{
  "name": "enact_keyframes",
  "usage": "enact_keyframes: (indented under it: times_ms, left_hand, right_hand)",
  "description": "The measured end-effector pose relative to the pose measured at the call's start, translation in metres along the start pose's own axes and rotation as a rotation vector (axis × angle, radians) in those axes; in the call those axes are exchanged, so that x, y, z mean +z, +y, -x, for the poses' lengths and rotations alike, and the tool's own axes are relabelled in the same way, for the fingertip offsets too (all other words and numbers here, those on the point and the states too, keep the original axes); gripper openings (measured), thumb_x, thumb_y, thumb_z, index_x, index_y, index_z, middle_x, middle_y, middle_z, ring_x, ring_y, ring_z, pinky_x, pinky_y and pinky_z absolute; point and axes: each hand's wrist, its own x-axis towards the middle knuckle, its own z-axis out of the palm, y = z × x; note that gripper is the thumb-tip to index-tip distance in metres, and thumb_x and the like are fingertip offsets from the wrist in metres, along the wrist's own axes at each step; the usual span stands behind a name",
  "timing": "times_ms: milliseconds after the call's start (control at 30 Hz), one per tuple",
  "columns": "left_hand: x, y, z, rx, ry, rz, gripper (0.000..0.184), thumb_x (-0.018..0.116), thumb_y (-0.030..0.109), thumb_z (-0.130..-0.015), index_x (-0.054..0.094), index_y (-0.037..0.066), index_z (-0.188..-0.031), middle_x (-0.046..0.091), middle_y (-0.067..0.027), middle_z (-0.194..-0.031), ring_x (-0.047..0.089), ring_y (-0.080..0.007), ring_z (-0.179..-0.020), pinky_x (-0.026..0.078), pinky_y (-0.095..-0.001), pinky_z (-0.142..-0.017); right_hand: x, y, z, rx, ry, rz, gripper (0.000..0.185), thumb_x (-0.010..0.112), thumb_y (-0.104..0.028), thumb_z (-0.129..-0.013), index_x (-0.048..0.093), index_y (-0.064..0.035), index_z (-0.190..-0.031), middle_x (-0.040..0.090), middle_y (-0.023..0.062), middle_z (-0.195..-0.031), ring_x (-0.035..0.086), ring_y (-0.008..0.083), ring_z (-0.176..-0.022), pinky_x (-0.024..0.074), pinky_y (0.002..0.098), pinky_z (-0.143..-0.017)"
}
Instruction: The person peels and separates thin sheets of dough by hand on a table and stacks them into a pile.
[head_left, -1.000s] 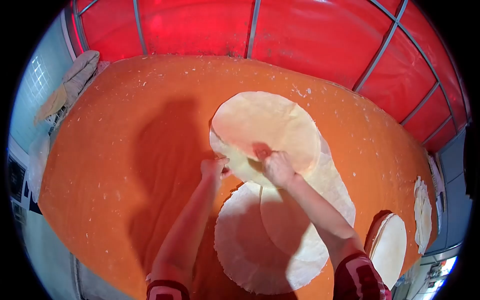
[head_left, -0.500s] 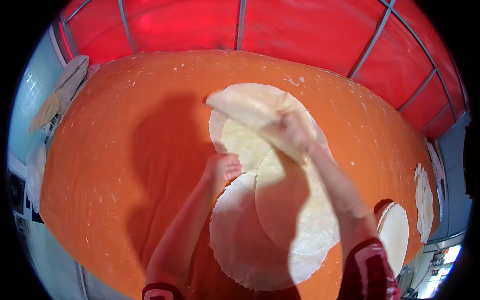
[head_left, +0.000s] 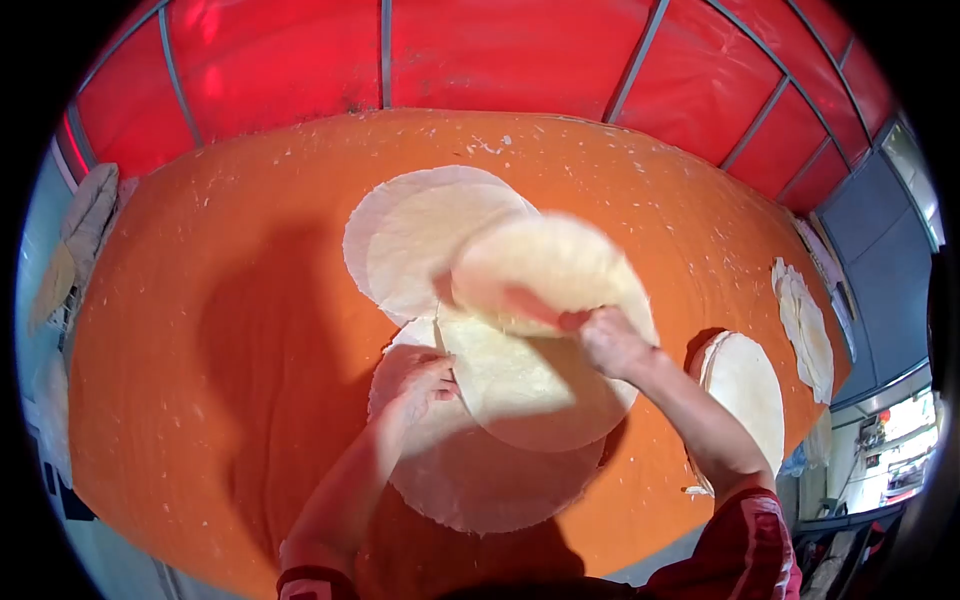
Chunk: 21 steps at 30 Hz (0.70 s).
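I have the right hand (head_left: 615, 343) pinched on the near edge of a thin, cream-coloured, round, dough-like sheet (head_left: 550, 265), I judge to hold it clear of the rounds beneath. My landmark is the wide, pale, thin bottom round (head_left: 500, 495); the lifted sheet tilts above its far side, blurred. A cream, flat middle round (head_left: 540, 410) overlaps the bottom round, and the left hand (head_left: 430, 382) is by its left edge, fingers curled, perhaps to steady it; I cannot tell whether they grip. Pale, overlapping far rounds (head_left: 410, 235) lie beyond my landmark, and a white, oval-looking stack (head_left: 750, 400) to its right. I make out no container under them, only the orange, cloth-like surface (head_left: 250, 180).
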Motion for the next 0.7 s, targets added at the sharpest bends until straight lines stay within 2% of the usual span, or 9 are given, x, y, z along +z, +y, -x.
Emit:
enact_keyframes:
  times_ms: [33, 67, 167, 267, 333, 400, 567, 633, 700]
  left_hand:
    - [-0.003, -0.011, -0.013, -0.043, -0.142, 0.061, 0.036, 0.049, 0.027, -0.083, 0.042, 0.001, -0.108, 0.055, -0.0171, -0.095, 0.056, -0.0293, -0.080, 0.048, -0.0375, -0.070]
    - [-0.007, -0.025, -0.023, -0.037, -0.138, 0.052, 0.036, 0.049, 0.027, -0.083, 0.042, 0.001, -0.108, 0.055, -0.0171, -0.095, 0.056, -0.0293, -0.080, 0.048, -0.0375, -0.070]
    - [0.009, -0.026, 0.003, -0.096, -0.263, 0.262, 0.054, 0.032, 0.046, -0.086, 0.034, 0.004, -0.120, 0.046, -0.0220, -0.113, 0.048, -0.0379, -0.101, 0.040, -0.0459, -0.084]
    - [0.020, -0.018, 0.027, -0.159, -0.270, 0.357, 0.056, 0.030, 0.049, -0.085, 0.038, 0.002, -0.114, 0.042, -0.0228, -0.117, 0.044, -0.0364, -0.105, 0.036, -0.0478, -0.088]
    - [0.027, -0.020, 0.033, -0.136, -0.288, 0.460, 0.058, 0.031, 0.050, -0.085, 0.037, 0.001, -0.115, 0.041, -0.0226, -0.118, 0.042, -0.0358, -0.106, 0.036, -0.0477, -0.088]
    - [0.033, -0.020, 0.036, -0.119, -0.294, 0.571, 0.059, 0.031, 0.051, -0.085, 0.036, 0.001, -0.116, 0.039, -0.0224, -0.119, 0.041, -0.0352, -0.108, 0.036, -0.0476, -0.088]
    - [0.056, -0.014, 0.037, 0.047, -0.429, 0.722, 0.054, 0.036, 0.047, -0.084, 0.038, 0.000, -0.111, 0.040, -0.0251, -0.115, 0.040, -0.0396, -0.106, 0.035, -0.0479, -0.090]
    - [0.061, -0.011, 0.039, 0.031, -0.459, 0.794, 0.054, 0.036, 0.047, -0.085, 0.037, -0.001, -0.108, 0.039, -0.0293, -0.113, 0.040, -0.0435, -0.105, 0.032, -0.0507, -0.091]
    - [0.062, -0.016, 0.039, 0.006, -0.438, 0.813, 0.055, 0.036, 0.048, -0.084, 0.037, -0.002, -0.108, 0.039, -0.0297, -0.113, 0.039, -0.0443, -0.105, 0.031, -0.0516, -0.092]
  right_hand:
    - [0.009, -0.002, 0.004, 0.078, 0.059, -0.195, 0.024, 0.055, -0.006, -0.065, 0.055, 0.0017, -0.088, 0.058, 0.0168, -0.066, 0.057, 0.0295, -0.058, 0.0463, 0.0372, -0.056]
    - [0.015, -0.001, 0.007, 0.150, 0.121, -0.390, 0.028, 0.055, -0.007, -0.063, 0.054, 0.0014, -0.090, 0.057, 0.0161, -0.064, 0.056, 0.0294, -0.058, 0.0459, 0.0377, -0.054]
    - [-0.024, -0.017, 0.021, 0.237, 0.341, -0.148, 0.025, 0.050, -0.002, -0.056, 0.054, 0.0006, -0.081, 0.055, 0.0127, -0.058, 0.055, 0.0254, -0.054, 0.0429, 0.0364, -0.047]
    - [0.006, -0.065, 0.032, 0.203, 0.390, 0.076, 0.024, 0.050, -0.011, -0.064, 0.050, 0.0003, -0.085, 0.050, 0.0068, -0.059, 0.052, 0.0184, -0.050, 0.0406, 0.0306, -0.040]
    - [0.055, -0.104, 0.031, 0.197, 0.401, 0.109, 0.029, 0.054, -0.020, -0.068, 0.049, 0.0033, -0.085, 0.051, 0.0102, -0.066, 0.055, 0.0205, -0.059, 0.0446, 0.0297, -0.044]
    - [0.076, -0.131, 0.034, 0.230, 0.500, -0.263, 0.045, 0.059, -0.019, -0.068, 0.047, 0.0092, -0.101, 0.055, 0.0213, -0.091, 0.056, 0.0294, -0.081, 0.0493, 0.0346, -0.059]
    - [0.060, -0.120, 0.039, 0.373, 0.533, -0.433, 0.040, 0.059, -0.015, -0.069, 0.049, 0.0080, -0.101, 0.054, 0.0240, -0.096, 0.056, 0.0316, -0.083, 0.0487, 0.0352, -0.063]
    - [0.031, -0.077, 0.032, 0.543, -0.037, -0.800, 0.031, 0.046, -0.009, -0.076, 0.045, 0.0077, -0.103, 0.050, 0.0274, -0.099, 0.055, 0.0314, -0.087, 0.0462, 0.0361, -0.070]
    - [-0.006, -0.054, 0.028, 0.907, 0.575, -2.039, 0.029, 0.038, -0.011, -0.081, 0.046, 0.0090, -0.101, 0.043, 0.0241, -0.111, 0.047, 0.0246, -0.102, 0.0443, 0.0347, -0.067]
